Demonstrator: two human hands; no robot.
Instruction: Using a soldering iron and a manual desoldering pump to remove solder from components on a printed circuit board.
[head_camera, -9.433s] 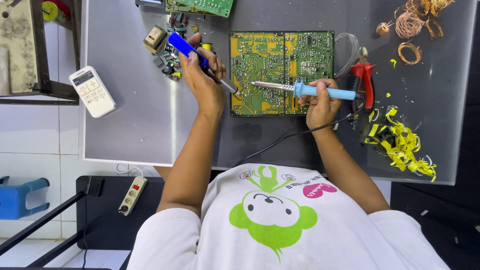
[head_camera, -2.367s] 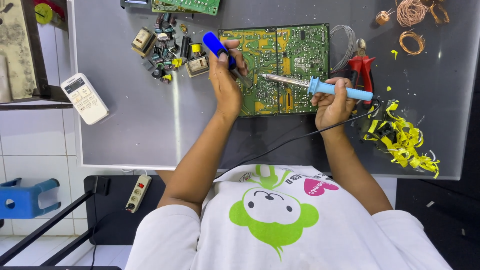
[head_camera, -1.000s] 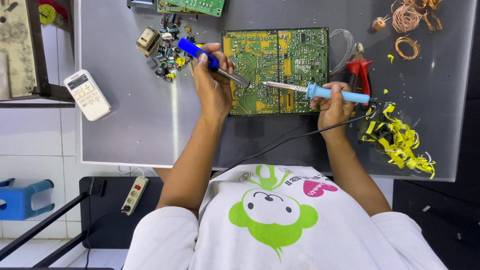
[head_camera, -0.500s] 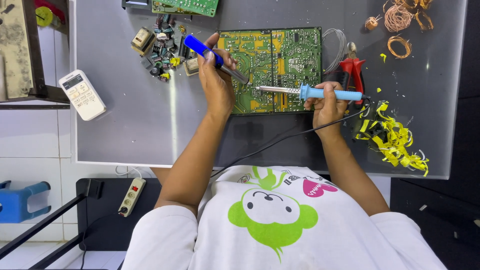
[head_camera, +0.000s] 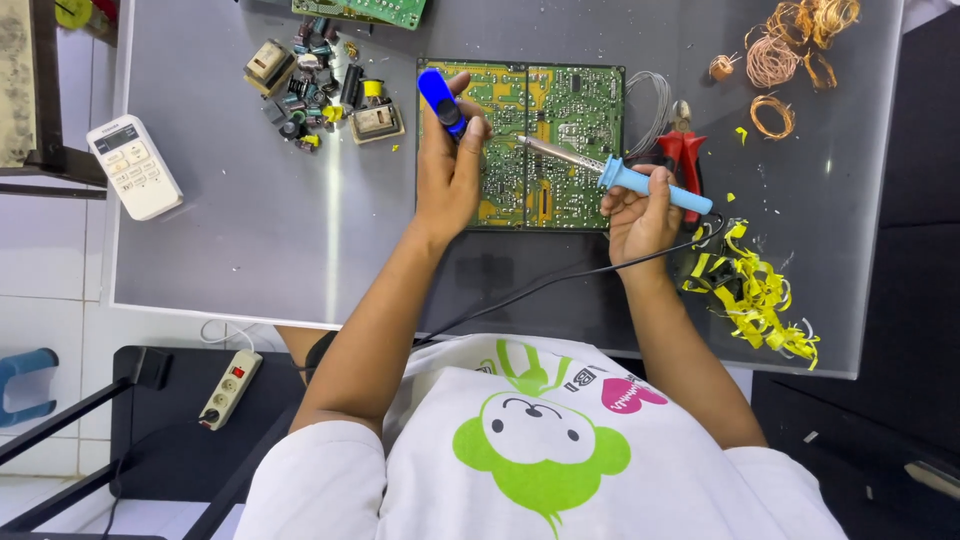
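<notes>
A green circuit board (head_camera: 560, 110) lies solder side up on the grey table (head_camera: 280, 230). My left hand (head_camera: 448, 175) rests on the board's left half and grips a dark blue desoldering pump (head_camera: 441, 100), its tip pointing down at the board. My right hand (head_camera: 638, 215) holds a soldering iron (head_camera: 640, 183) by its light blue handle. The iron's metal tip reaches left to the middle of the board, close to the pump's tip. A black cord (head_camera: 560, 280) runs from the iron toward my body.
A pile of removed electronic parts (head_camera: 320, 85) sits left of the board, with a white remote control (head_camera: 134, 167) further left. Red-handled pliers (head_camera: 685, 155), copper wire coils (head_camera: 790, 50) and yellow scraps (head_camera: 755, 295) lie right. A second green board (head_camera: 365, 10) lies at the far edge. A power strip (head_camera: 230, 388) hangs below the table edge.
My left hand has turned the blue pump more upright and moved it over the board's left half. The soldering iron's tip has stayed on the board's middle.
</notes>
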